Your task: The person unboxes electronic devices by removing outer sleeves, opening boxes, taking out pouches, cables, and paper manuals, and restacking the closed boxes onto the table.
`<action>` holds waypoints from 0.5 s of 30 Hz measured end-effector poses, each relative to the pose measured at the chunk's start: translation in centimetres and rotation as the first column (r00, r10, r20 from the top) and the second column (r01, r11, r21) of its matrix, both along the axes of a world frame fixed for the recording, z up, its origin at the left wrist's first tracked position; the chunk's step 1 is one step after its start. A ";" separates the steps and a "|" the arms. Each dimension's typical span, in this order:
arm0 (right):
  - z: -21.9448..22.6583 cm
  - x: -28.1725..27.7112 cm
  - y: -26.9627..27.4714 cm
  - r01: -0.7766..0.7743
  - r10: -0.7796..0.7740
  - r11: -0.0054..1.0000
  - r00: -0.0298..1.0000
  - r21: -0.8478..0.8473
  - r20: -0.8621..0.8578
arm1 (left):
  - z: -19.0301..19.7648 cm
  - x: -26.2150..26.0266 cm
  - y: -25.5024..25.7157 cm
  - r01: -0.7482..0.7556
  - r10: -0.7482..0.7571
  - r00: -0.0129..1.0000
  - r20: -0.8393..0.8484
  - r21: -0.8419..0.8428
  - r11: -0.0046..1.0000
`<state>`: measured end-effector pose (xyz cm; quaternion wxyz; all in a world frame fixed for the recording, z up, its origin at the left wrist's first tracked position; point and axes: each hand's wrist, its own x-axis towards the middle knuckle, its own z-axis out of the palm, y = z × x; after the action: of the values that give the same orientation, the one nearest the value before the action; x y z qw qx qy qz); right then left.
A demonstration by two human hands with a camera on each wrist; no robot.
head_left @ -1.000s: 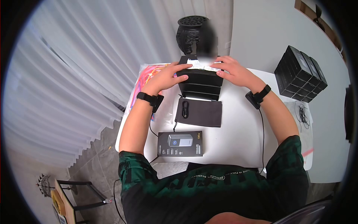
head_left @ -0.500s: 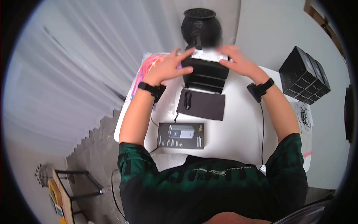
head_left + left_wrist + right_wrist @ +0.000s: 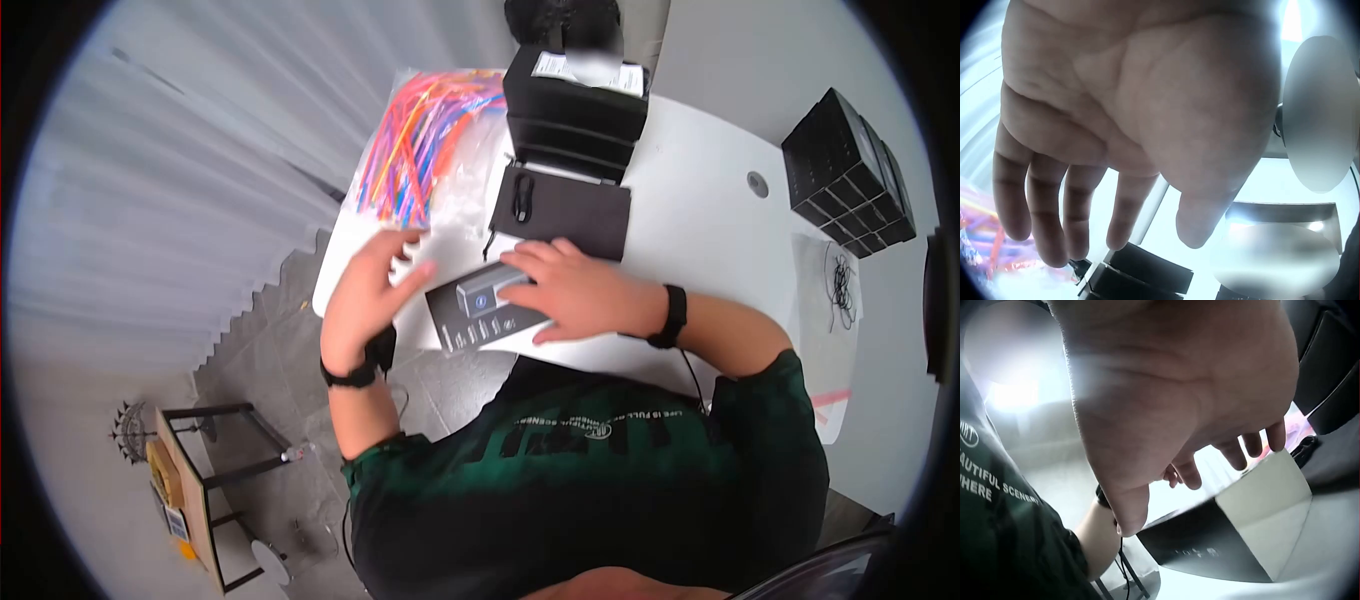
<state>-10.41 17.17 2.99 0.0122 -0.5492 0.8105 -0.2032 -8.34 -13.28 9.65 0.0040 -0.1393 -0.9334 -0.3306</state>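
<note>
A dark printed box (image 3: pixel 470 318), with a grey device pictured on its top, lies at a slant near the front table edge. My right hand (image 3: pixel 590 290) spreads over its right half, fingers extended across the top and thumb toward the near edge. In the right wrist view, that hand (image 3: pixel 1191 394) overlaps the box's dark side and pale end (image 3: pixel 1266 509). Off the box's left end, my left hand (image 3: pixel 365 295) holds nothing, its thumb and fingers apart. The left wrist view shows its palm (image 3: pixel 1141 106) with fingers extended.
Behind the box lies a dark cloth pouch (image 3: pixel 580 215) with a coiled black cable (image 3: pixel 522 198) on it. Black boxes (image 3: pixel 575 115) stand beyond. A clear bag of colourful strips (image 3: pixel 425 140) is at left, stacked black boxes (image 3: pixel 850 170) at right.
Both hands have come back toward the body from the black boxes. My right hand now covers part of the printed box, which has turned from level to slanted. The head view has shifted.
</note>
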 end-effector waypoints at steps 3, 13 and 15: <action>-0.2 0.4 -0.6 0.064 -0.064 0.998 0.998 -0.006 -0.002 | 1.6 -0.7 0.1 -0.044 0.053 0.993 -0.102 0.085 0.995; 1.0 4.8 5.9 0.216 -0.217 0.973 0.976 -0.079 -0.011 | -1.0 2.1 4.8 0.290 -0.308 0.951 0.039 0.238 0.927; 2.7 6.1 8.6 0.256 -0.257 0.961 0.966 -0.108 0.002 | -1.7 2.9 6.9 0.311 -0.347 0.934 0.085 0.282 0.908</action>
<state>-4.31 25.73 5.69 -0.0487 -0.4406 0.8627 -0.2433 -5.45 -6.36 7.99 -0.0954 -0.2707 -0.8422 -0.4563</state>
